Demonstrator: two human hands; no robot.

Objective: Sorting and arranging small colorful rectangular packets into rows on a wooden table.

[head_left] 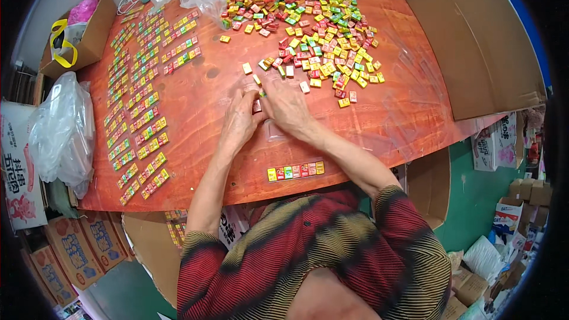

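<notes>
My two hands meet over the middle of the red wooden table, bent at the fingers around small coloured boxes. My left hand [239,116] is closed at a pale-and-red small box [256,106] that shows between the hands. The fingers of my right hand [288,108] are closed at a green-and-yellow small box [262,92], partly hidden. Beneath my right wrist, a clear plastic tray [275,131] shows in part. Just beyond the fingertips lie a yellow box [256,80] and a pale one [247,69]. Nearer my body, a filled tray [296,171] holds a row of yellow, red and green boxes.
A large heap of loose small boxes [296,0] covers the far middle. Rows of filled trays [133,106] line the left side. Clear plastic bags [62,130] hang at the left edge. Open cartons [474,35] stand right and left, and clear empty trays [403,118] lie at right.
</notes>
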